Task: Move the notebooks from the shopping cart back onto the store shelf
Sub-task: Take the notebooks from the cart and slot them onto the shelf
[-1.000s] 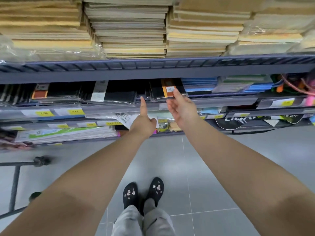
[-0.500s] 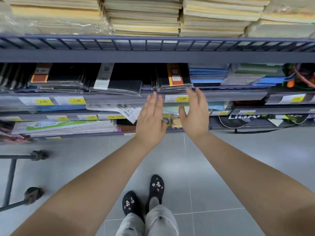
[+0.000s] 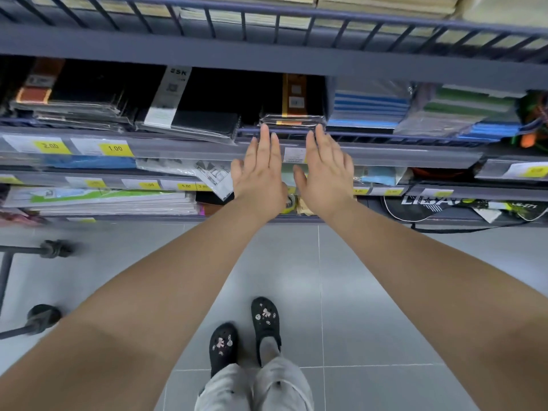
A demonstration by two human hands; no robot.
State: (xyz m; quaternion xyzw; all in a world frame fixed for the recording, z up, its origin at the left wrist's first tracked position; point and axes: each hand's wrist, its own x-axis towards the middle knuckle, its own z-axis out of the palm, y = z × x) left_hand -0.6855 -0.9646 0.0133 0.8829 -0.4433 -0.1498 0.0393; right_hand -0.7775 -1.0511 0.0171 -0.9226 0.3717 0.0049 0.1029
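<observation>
A stack of black wrapped notebooks with an orange band (image 3: 292, 120) lies on the grey store shelf (image 3: 385, 154), its front edge at the shelf rail. My left hand (image 3: 261, 176) and my right hand (image 3: 324, 173) are flat, palms down, fingers spread. Their fingertips reach the front of that stack, one at each side. Neither hand holds anything. More black notebooks (image 3: 189, 121) lie tilted to the left on the same shelf. Only part of the shopping cart's frame (image 3: 6, 271) shows at the left edge.
Blue and green notebook piles (image 3: 370, 109) sit right of the black stack. Yellow price tags (image 3: 115, 148) line the shelf fronts. Lower shelves hold paper pads (image 3: 112, 200) and a black bag (image 3: 430, 206). A cart wheel (image 3: 43, 317) stands on the grey tiled floor; my black shoes (image 3: 265, 320) are below.
Both hands turned palm down and moved up to the front of the black notebook stack. The camera tilted down, so the top shelf of paper stacks has almost left the view.
</observation>
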